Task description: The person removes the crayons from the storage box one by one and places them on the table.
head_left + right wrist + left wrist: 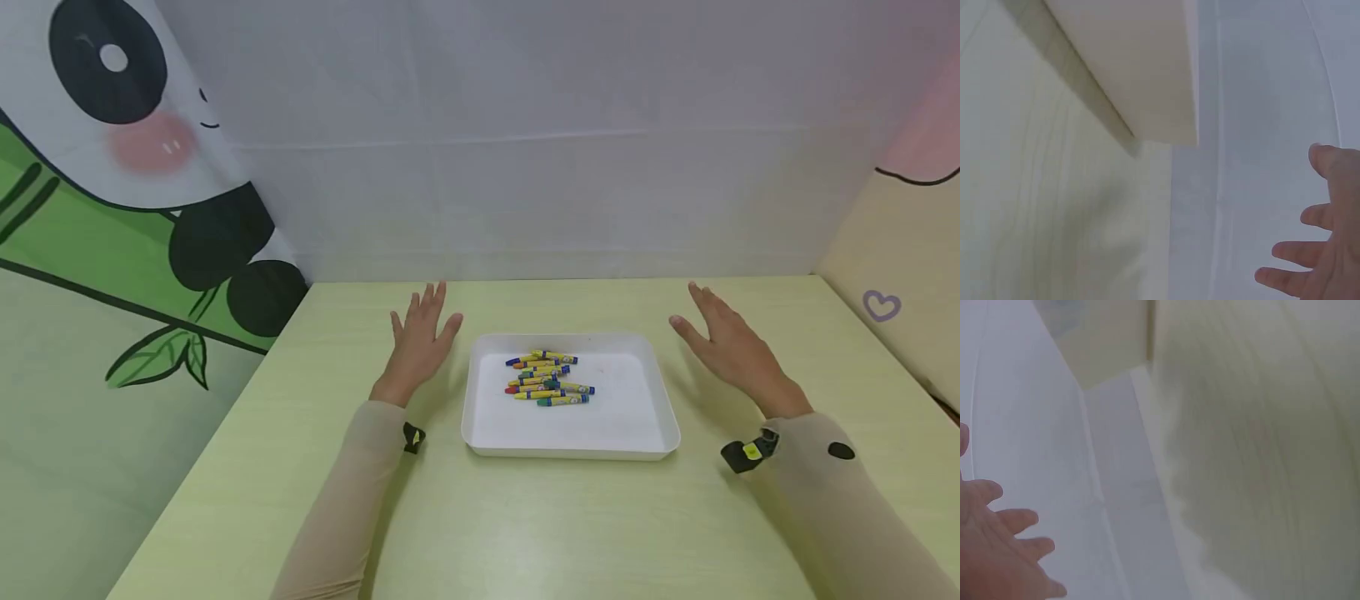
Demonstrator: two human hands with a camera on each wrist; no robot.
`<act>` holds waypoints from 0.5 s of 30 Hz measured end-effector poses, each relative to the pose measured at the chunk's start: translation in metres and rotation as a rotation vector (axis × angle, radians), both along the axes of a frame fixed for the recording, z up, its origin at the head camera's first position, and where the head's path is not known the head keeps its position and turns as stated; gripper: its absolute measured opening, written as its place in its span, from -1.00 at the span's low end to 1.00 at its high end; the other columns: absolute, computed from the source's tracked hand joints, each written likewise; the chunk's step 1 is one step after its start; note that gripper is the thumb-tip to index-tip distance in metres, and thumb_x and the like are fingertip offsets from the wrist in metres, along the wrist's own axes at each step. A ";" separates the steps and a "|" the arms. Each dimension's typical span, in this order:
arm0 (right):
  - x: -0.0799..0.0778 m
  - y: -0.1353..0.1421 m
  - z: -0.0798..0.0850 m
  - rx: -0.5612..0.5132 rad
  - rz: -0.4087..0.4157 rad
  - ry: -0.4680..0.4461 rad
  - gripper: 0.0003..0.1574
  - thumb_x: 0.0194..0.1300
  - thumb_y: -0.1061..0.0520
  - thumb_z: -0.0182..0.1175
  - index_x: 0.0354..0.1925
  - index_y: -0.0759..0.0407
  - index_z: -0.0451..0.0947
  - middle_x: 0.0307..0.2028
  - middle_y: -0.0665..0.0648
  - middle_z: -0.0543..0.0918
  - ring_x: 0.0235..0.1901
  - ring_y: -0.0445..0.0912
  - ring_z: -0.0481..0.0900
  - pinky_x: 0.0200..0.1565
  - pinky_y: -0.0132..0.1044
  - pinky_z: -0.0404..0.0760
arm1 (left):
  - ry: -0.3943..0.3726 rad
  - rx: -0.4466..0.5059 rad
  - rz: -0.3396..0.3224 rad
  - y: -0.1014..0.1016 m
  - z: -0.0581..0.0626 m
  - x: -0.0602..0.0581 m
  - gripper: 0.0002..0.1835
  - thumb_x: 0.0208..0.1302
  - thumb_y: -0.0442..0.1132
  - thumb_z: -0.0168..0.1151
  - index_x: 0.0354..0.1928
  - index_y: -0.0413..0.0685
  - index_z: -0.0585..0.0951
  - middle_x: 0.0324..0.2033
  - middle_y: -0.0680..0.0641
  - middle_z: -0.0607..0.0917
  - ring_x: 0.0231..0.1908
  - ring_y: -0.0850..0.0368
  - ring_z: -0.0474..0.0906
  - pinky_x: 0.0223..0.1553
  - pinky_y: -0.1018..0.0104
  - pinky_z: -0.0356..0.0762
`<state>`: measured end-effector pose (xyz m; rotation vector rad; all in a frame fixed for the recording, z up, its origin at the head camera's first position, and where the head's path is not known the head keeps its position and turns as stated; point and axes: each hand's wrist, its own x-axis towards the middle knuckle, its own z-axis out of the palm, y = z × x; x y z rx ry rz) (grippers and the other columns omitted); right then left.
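Note:
A shallow white tray (622,425) stands on the table, and several crayons (562,401) in yellow wrappers lie loosely piled in it, with green, red, orange and blue tips. To the left of the tray, my left hand (418,346) is raised with fingers spread and nothing in it. On the other side my right hand (738,350) is held up, fingers extended, also holding nothing. In the left wrist view, the left hand (997,550) shows its spread fingers at the lower left. The right wrist view has the right hand (1329,237) at the lower right.
The pale wood-grain table (525,525) runs back to a grey-white cloth wall (555,192). A cartoon panda print (150,158) covers the left side, and a cream panel (892,250) with a purple heart is on the right. Both wrists wear small dark cameras (750,452).

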<state>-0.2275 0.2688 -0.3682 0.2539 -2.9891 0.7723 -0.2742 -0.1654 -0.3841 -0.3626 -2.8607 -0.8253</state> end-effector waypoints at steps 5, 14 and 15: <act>0.002 -0.001 0.012 -0.128 0.046 -0.078 -0.05 0.46 -0.34 -0.24 0.53 0.09 -0.27 0.49 0.36 -0.06 0.40 0.41 -0.01 0.28 0.41 0.05 | -0.142 0.304 -0.078 -0.003 0.000 -0.002 -0.33 0.48 0.23 -0.35 0.53 0.27 -0.15 0.52 0.02 -0.06 0.51 -0.09 -0.21 0.47 -0.18 -0.34; 0.001 -0.007 0.029 -0.246 0.112 -0.156 -0.18 0.45 -0.30 -0.14 0.46 0.14 0.12 0.37 0.34 0.29 0.34 0.31 0.23 0.23 0.30 0.28 | -0.385 0.847 -0.192 -0.002 -0.005 -0.005 -0.42 0.54 0.04 -0.25 0.51 0.14 0.03 0.46 0.04 0.20 0.47 0.11 0.03 0.51 0.12 -0.17; 0.000 -0.008 0.030 -0.253 0.122 -0.171 -0.18 0.45 -0.29 -0.13 0.44 0.13 0.15 0.35 0.34 0.33 0.33 0.30 0.26 0.23 0.29 0.29 | -0.415 0.904 -0.201 -0.001 -0.006 -0.005 -0.43 0.54 0.00 -0.23 0.51 0.13 0.05 0.46 0.03 0.21 0.47 0.12 0.03 0.51 0.15 -0.17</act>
